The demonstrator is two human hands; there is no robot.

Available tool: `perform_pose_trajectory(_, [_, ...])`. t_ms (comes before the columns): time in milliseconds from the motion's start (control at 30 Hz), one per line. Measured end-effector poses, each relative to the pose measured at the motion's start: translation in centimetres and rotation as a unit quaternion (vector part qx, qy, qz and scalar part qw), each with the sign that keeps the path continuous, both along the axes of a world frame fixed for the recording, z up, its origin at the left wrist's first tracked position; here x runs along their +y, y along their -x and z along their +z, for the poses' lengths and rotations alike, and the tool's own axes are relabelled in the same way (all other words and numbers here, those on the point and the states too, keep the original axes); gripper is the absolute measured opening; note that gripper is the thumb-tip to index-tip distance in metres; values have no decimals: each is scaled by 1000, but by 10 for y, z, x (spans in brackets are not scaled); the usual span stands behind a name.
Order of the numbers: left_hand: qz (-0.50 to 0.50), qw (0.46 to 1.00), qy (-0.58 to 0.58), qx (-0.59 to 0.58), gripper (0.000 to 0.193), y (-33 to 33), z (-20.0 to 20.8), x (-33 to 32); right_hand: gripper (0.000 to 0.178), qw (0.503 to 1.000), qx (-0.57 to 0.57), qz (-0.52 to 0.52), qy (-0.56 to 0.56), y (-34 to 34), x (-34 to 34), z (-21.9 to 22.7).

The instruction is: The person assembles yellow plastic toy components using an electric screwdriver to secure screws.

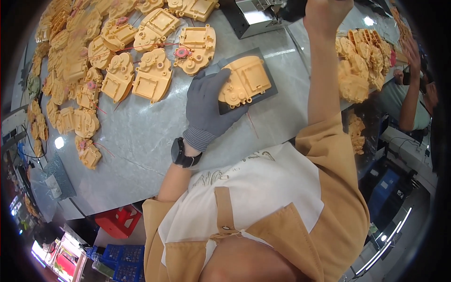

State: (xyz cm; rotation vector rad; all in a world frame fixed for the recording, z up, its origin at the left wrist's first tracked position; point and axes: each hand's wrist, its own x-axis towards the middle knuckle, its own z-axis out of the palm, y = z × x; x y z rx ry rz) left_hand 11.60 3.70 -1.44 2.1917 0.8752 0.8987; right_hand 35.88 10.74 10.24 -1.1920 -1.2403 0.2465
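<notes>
Left grip (206, 101), a hand in a grey knit glove: I see it clamped on a yellow moulded plastic housing (251, 77), which lies on a dark, flat, square plate (254, 52). Right grip (329, 16), a bare hand: beyond the plate and to its right; I cannot tell whether its fingers are apart or together. Left of the plate I note many similar yellow plastic housings (152, 77); beyond it, a boxy silver metal device (256, 16).

1. Across the white shirt (270, 188) I see dark printed marks (211, 176), creased and slanting, which I cannot make out.
2. Pale patches on the blue panel (389, 182) off right are too small to read.
</notes>
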Motion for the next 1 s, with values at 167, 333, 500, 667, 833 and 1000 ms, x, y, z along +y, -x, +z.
perform_pose_trajectory(167, [-5,1000,-1,-16,82,-2,4,0,45,968,181,149,-92,29,-85,-2])
perform_pose_trajectory(333, [8,998,46,-37,89,3,-2,-1,49,960,168,206,-82,61,-93,-12])
perform_pose_trajectory(500, [5,999,7,-49,86,2,-3,0,47,985,113,134,6,85,-90,-8])
perform_pose_trajectory(667, [1,999,5,-39,84,2,-2,1,47,910,149,260,-286,83,-31,-37])
perform_pose_trajectory(833, [8,999,-6,-37,83,4,-3,1,46,879,206,296,-313,89,-28,-36])
perform_pose_trajectory(1000, [5,999,11,-47,83,2,2,1,45,901,235,284,-229,94,-27,-28])
